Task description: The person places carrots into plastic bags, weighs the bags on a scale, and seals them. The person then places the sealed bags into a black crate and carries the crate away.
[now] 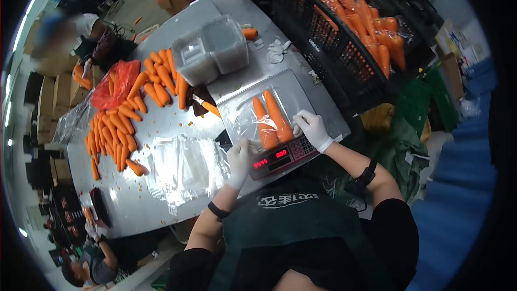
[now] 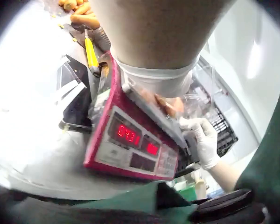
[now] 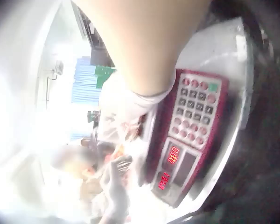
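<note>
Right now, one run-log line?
white-gloved left hand: at clear plastic bag, grip unclear; white-gloved right hand: pinching bag edge; two orange carrots: bagged, over red digital scale

Scale (image 1: 293, 152) is viewed fwd/down from head cam; display (image 2: 129, 135) is shared w/ L & R wrist cams, set closer.

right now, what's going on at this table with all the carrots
A person in an apron is handling a clear bag of carrots on a lit-up scale. The right hand pinches the bag's edge; the left hand is at its other side, its grip too blurred to tell. On the table to the left lie loose carrots and flat clear bags, and a black crate beyond the scale holds more carrots.
</note>
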Tool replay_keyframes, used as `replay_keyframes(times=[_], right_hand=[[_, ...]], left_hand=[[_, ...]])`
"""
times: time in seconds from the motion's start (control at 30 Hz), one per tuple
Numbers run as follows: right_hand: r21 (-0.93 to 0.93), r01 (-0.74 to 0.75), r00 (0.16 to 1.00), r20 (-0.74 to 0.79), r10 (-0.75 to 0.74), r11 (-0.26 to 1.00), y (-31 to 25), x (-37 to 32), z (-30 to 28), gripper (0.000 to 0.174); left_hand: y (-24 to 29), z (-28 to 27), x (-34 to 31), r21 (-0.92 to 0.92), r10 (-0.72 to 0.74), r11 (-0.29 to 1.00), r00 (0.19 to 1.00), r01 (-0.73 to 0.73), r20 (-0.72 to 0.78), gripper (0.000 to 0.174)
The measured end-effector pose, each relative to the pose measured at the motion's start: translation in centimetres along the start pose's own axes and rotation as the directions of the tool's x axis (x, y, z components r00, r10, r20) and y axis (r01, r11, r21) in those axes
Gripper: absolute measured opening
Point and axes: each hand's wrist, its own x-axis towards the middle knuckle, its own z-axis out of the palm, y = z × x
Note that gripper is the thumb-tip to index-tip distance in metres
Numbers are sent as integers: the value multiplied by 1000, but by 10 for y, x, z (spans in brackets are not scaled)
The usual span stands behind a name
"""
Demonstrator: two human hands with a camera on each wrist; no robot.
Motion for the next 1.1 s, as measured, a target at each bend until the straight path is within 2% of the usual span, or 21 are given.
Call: replay_keyframes(times=[0.03,0.1,0.17,0.2,0.23,0.3,0.33,0.37,0.43,0.5,0.53,0.57,0.6,0.63,0.7,0.77,0.8,0.83,0.9,0.97,1.1], right_hand=[[5,-8,1000,25,8,1000,6,1,0,19],[3,-190,980,58,190,982,13,8,2,20],[107,-176,984,17,175,979,10,5,3,13],[-106,114,978,-163,-130,988,1,2,6,9],[-349,357,850,-263,-456,866,-7,1,10,9],[-425,669,739,285,-611,610,-18,-9,24,24],[-522,690,721,442,-533,501,-28,-10,38,34],[-594,714,699,577,-423,370,-35,-10,48,44],[-648,657,753,551,-360,384,-21,-4,56,50],[-705,591,806,509,-302,392,-14,5,64,57],[-698,578,815,511,-272,423,-14,5,67,59],[-694,562,825,511,-243,450,-14,6,69,62],[-710,551,833,496,-243,439,-14,7,72,62],[-679,539,838,494,-234,498,-14,7,73,62],[-661,530,841,487,-235,531,-9,14,71,63],[-259,378,912,270,-309,889,-6,31,63,62],[-444,355,934,138,-328,823,-16,39,54,63],[-464,354,932,105,-347,812,-16,44,49,63],[-901,418,869,359,-341,117,2,48,45,65],[-852,453,865,350,-359,262,-8,40,47,64],[-598,536,844,376,-382,595,3,29,49,66]], left_hand=[[8,2,-3,-264,-283,919,956,294,77,32],[18,7,-6,-220,-335,919,942,326,-3,38],[18,3,-12,-433,-499,764,864,478,72,39],[4,1,-15,-438,-494,761,865,479,87,39],[-6,2,-15,-448,-501,756,862,477,72,39],[-30,-1,-13,-416,-579,726,813,547,58,37],[-35,-6,-9,-405,-577,724,812,558,86,33],[-39,-15,-10,-403,-580,723,810,562,88,33],[-2,-35,3,-354,-632,659,743,664,218,32],[7,-42,1,-400,-446,846,880,353,-166,19],[18,-47,2,-2,-70,997,920,75,-385,17],[31,-50,2,425,362,889,831,-171,-423,21],[43,-39,-4,256,282,946,899,-202,-336,30],[43,-29,-2,398,455,831,887,-388,-85,53],[45,-10,0,560,376,726,912,-400,165,84],[17,-10,8,567,394,704,899,-428,191,94],[9,-11,19,579,384,689,898,-435,218,104],[18,-15,29,561,417,679,878,-474,236,104],[40,-31,32,352,66,910,913,-221,402,98],[64,-48,50,321,95,911,889,-259,449,92],[55,-77,60,-133,36,989,761,66,648,77]])
